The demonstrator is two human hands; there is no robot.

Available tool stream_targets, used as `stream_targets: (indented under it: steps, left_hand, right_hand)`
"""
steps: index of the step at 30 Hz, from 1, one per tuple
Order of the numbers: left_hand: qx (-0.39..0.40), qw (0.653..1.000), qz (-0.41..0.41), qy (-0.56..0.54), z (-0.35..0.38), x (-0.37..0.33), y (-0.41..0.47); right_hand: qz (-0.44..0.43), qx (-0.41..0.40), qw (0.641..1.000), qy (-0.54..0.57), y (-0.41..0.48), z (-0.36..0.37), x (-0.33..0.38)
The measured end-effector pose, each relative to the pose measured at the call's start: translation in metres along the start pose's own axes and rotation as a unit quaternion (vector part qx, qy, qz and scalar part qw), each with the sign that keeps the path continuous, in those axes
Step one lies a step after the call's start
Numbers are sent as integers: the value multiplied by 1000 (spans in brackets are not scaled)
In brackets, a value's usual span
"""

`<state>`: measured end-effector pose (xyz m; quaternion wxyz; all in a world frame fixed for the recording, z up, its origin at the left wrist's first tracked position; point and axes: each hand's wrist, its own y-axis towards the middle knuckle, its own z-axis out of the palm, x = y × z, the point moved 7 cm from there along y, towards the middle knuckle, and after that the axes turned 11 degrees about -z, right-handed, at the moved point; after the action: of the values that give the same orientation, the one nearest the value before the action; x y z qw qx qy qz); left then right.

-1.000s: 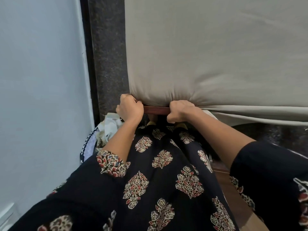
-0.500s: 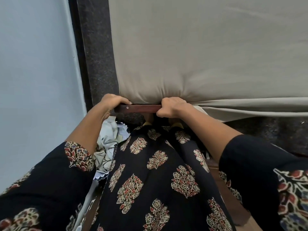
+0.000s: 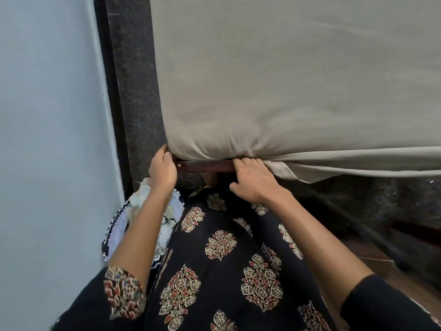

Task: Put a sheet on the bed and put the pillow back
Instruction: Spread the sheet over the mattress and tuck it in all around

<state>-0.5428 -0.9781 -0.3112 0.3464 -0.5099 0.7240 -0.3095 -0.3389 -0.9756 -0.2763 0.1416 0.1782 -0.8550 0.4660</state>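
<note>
**Sheet corner being tucked at the wall-side end of the bed**

Sheet, a plain beige cotton one (image 3: 286, 80), is lying smooth over the mattress, its corner bunched where we are working; a loose flap (image 3: 334, 169) is hanging free to the right. No pillow is showing in view.

We are curling our left hand (image 3: 162, 169) around the mattress corner, fingers hidden under the fabric, so we cannot tell how tightly it is closing. We are pressing our right hand (image 3: 253, 181) flat, fingers spread, pushing fabric in above the dark red-brown wooden bed rail (image 3: 205, 166); it is gripping nothing.

We are judging the risks: the gathered corner may be springing back out once we let go, because the tuck looks shallow, and the hanging flap may be dragging it loose. Fingers could also be getting pinched between mattress and rail.

Compared with half a second ago, our right hand is opening from a fist, and our left is sliding from the rail up to the corner.
</note>
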Motion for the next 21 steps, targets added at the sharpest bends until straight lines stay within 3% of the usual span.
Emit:
stream_targets:
  steps: [2,4,6,8,11,12,14,16,18,19,21]
  left_hand:
    - [-164,978,113,54,-18,-10,-35]
    - [-226,938,257,55,-21,-23,-79]
    - [-127,919,369,53,4,-28,-113]
    - [24,912,404,72,43,-24,-135]
    - [149,905,371,144,104,-10,-152]
    - [176,912,335,159,122,-6,-155]
    - [219,944,216,118,150,-1,-153]
    - [246,967,71,13,169,-3,-154]
    - [274,958,-35,-75,188,-7,-163]
    - [277,953,-64,-103,195,-9,-168]
    - [226,965,-63,-119,198,-20,-176]
  right_hand:
    - [-8,-9,999,50,-26,-6,11]
    - [-20,-48,995,87,-64,-10,18]
    - [50,-122,973,188,-102,-7,-3]
    - [186,-197,891,365,-129,4,-44]
    - [319,-303,726,529,-145,28,-106]
    - [353,-321,652,588,-146,40,-123]
    - [383,-338,497,701,-138,60,-146]
    - [359,-341,377,783,-122,69,-161]
    - [321,-362,322,814,-110,64,-177]
    - [319,-378,322,807,-110,59,-185]
    - [359,-405,361,760,-124,58,-201]
